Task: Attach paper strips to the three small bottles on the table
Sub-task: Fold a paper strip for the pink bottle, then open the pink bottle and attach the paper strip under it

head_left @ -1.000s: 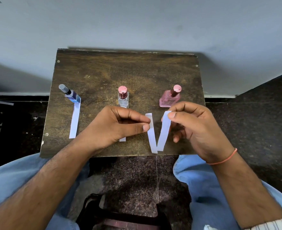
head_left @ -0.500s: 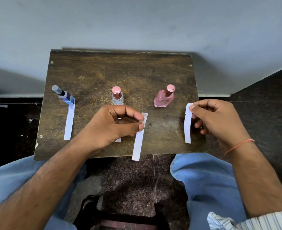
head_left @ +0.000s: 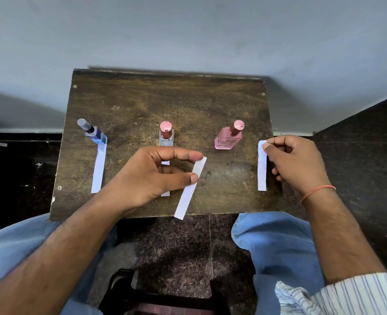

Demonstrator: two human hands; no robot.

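Three small bottles stand in a row on the brown table (head_left: 188,103). The blue bottle (head_left: 95,134) at the left has a white strip (head_left: 98,169) hanging from it. The clear middle bottle (head_left: 166,134) has a strip (head_left: 165,194) mostly hidden under my left hand (head_left: 151,178). The pink bottle (head_left: 229,137) at the right carries no strip. My left hand pinches a loose strip (head_left: 189,192) between thumb and forefinger. My right hand (head_left: 294,164) pinches the top of another strip (head_left: 262,167) at the table's right edge.
The table stands against a grey wall (head_left: 188,30). Dark stone floor (head_left: 358,144) lies on both sides. My knees in blue trousers (head_left: 276,242) sit at the table's front edge, with a dark stool (head_left: 165,298) below between them.
The two strips, held together in a V a second ago, have been pulled apart. My right hand carried its strip to the right edge of the table; the left hand stayed nearly still.
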